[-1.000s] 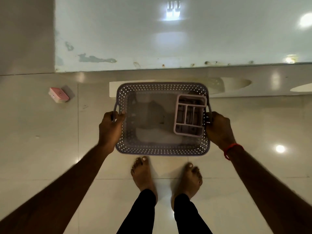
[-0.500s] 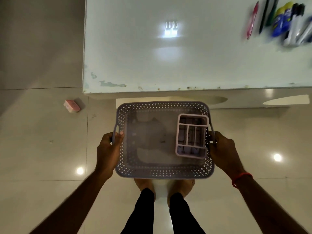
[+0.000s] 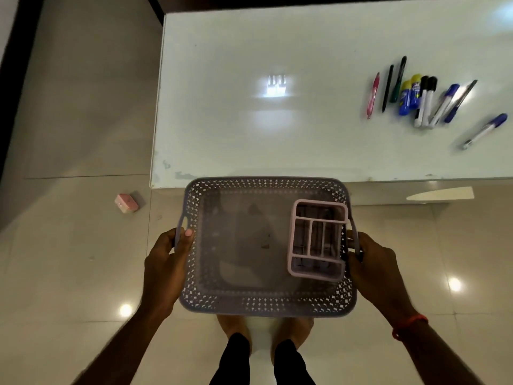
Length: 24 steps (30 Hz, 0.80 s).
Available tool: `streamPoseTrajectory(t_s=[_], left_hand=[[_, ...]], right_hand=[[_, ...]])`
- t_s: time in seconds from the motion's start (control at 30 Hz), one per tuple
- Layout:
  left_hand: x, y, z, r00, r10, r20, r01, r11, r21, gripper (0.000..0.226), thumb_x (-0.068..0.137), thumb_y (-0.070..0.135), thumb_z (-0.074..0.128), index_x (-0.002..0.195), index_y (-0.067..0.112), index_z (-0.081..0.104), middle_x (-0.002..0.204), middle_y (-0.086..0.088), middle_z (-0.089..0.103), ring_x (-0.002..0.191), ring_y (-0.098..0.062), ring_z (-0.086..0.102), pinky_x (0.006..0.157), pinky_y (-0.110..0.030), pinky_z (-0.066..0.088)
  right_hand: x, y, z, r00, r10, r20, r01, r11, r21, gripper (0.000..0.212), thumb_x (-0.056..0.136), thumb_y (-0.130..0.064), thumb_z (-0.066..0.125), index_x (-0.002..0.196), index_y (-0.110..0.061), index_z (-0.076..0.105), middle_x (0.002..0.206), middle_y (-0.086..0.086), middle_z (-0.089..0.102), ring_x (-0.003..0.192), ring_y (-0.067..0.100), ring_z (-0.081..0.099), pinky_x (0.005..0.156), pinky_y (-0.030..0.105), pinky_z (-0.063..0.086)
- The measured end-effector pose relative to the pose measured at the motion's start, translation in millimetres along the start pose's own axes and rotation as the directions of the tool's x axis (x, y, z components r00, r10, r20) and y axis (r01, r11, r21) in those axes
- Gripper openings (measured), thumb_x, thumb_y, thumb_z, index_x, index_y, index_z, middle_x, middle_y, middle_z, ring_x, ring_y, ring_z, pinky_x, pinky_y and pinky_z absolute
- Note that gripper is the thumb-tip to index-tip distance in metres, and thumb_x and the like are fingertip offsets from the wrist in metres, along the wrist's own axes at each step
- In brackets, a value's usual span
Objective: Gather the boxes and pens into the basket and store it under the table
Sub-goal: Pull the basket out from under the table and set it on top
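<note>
I hold a grey perforated basket (image 3: 266, 304) in the air in front of the white table (image 3: 277, 129). My left hand (image 3: 166, 268) grips its left handle and my right hand (image 3: 372, 268) grips its right handle. Inside the basket, at the right, stands a pink divided organizer box (image 3: 317, 240). Several pens and markers (image 3: 422, 95) lie in a loose row on the table's right part, with one blue pen (image 3: 484, 130) apart at the far right. A small pink box (image 3: 126, 202) lies on the floor to the left of the table's corner.
The floor (image 3: 69, 259) is glossy beige tile with light reflections. My bare feet (image 3: 263, 329) stand below the basket. A dark wall edge (image 3: 16, 79) runs along the far left. The table's near edge (image 3: 416, 179) is just beyond the basket.
The basket has risen with both hands on its handles, and my view has tilted up, so more of the tabletop and the pens have come into sight.
</note>
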State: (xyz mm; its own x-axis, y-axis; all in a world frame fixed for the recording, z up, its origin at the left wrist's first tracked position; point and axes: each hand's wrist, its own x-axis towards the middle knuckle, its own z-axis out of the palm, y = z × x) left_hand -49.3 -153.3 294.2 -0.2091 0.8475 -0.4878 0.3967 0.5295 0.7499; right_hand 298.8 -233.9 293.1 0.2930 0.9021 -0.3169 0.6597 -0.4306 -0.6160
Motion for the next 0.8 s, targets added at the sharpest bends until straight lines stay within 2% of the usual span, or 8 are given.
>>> streamPoseTrajectory(t_s=[0.13,0.2,0.3,0.4,0.47,0.63,0.73,0.8], left_hand=[[13,25,2,1.000,0.028,0.003,-0.028,0.999,-0.038,0.033,0.084,0.068,0.054,0.103,0.042,0.063,0.106,0.014,0.072,0.095,-0.010,0.071,0.078,-0.037,0.057],[20,34,4,0.999,0.035,-0.002,-0.035,0.998,-0.042,0.039,0.084,0.070,0.053,0.106,0.040,0.063,0.104,0.015,0.071,0.096,-0.011,0.070,0.080,-0.040,0.058],[31,47,7,0.999,0.047,-0.002,-0.047,0.997,-0.057,0.036,0.087,0.070,0.054,0.103,0.040,0.065,0.101,0.014,0.073,0.095,-0.015,0.072,0.084,-0.046,0.059],[43,61,9,0.999,0.054,-0.004,-0.054,0.996,-0.065,0.055,0.077,0.079,0.055,0.105,0.034,0.069,0.103,0.007,0.075,0.097,-0.021,0.072,0.090,-0.056,0.057],[52,72,10,0.997,0.073,0.005,-0.072,0.995,-0.066,0.055,0.075,0.080,0.055,0.101,0.035,0.071,0.102,0.006,0.076,0.098,-0.023,0.073,0.092,-0.058,0.056],[80,99,11,0.992,0.124,0.007,-0.124,0.992,-0.024,0.053,0.081,0.078,0.053,0.099,0.032,0.071,0.099,0.005,0.076,0.096,-0.024,0.072,0.091,-0.059,0.056],[102,119,18,0.987,0.158,0.009,-0.158,0.987,-0.007,0.062,0.079,0.080,0.051,0.101,0.025,0.070,0.101,-0.005,0.074,0.098,-0.031,0.071,0.091,-0.060,0.055],[116,127,25,0.984,0.180,0.012,-0.180,0.983,0.023,0.065,0.080,0.081,0.051,0.104,0.023,0.068,0.099,-0.005,0.073,0.096,-0.030,0.070,0.084,-0.052,0.057]], right_hand=[[19,-9,-15,0.999,-0.017,-0.051,0.019,0.999,0.028,0.025,0.088,0.000,0.062,0.111,-0.009,0.066,0.091,0.005,0.074,0.064,-0.003,0.054,0.059,0.008,0.038],[30,-14,-20,0.995,-0.056,-0.078,0.058,0.998,0.023,0.021,0.088,0.000,0.062,0.107,-0.009,0.066,0.086,0.002,0.072,0.062,-0.005,0.054,0.057,0.009,0.038],[48,-21,-28,0.990,-0.080,-0.115,0.081,0.997,-0.001,0.019,0.088,-0.002,0.060,0.103,-0.011,0.066,0.077,-0.005,0.065,0.061,-0.004,0.053,0.055,0.009,0.036],[66,-27,-32,0.988,-0.090,-0.125,0.085,0.995,-0.049,0.015,0.090,-0.002,0.057,0.101,-0.007,0.065,0.076,0.003,0.067,0.058,-0.003,0.051,0.053,0.008,0.032],[78,-31,-34,0.988,-0.081,-0.132,0.074,0.995,-0.063,0.016,0.091,-0.001,0.057,0.104,-0.005,0.065,0.077,0.004,0.066,0.057,-0.002,0.051,0.053,0.007,0.031],[117,-41,-40,0.986,-0.058,-0.157,0.050,0.997,-0.053,0.021,0.092,-0.004,0.056,0.110,-0.007,0.064,0.086,0.011,0.070,0.063,0.018,0.056,0.055,0.013,0.036],[151,-49,-42,0.980,-0.037,-0.194,0.028,0.998,-0.054,0.022,0.094,-0.008,0.055,0.114,-0.008,0.062,0.093,0.013,0.071,0.074,0.027,0.061,0.066,0.029,0.045],[170,-51,-42,0.977,-0.034,-0.209,0.024,0.998,-0.049,0.021,0.095,-0.010,0.054,0.114,-0.007,0.061,0.095,0.014,0.070,0.076,0.027,0.058,0.072,0.031,0.042]])
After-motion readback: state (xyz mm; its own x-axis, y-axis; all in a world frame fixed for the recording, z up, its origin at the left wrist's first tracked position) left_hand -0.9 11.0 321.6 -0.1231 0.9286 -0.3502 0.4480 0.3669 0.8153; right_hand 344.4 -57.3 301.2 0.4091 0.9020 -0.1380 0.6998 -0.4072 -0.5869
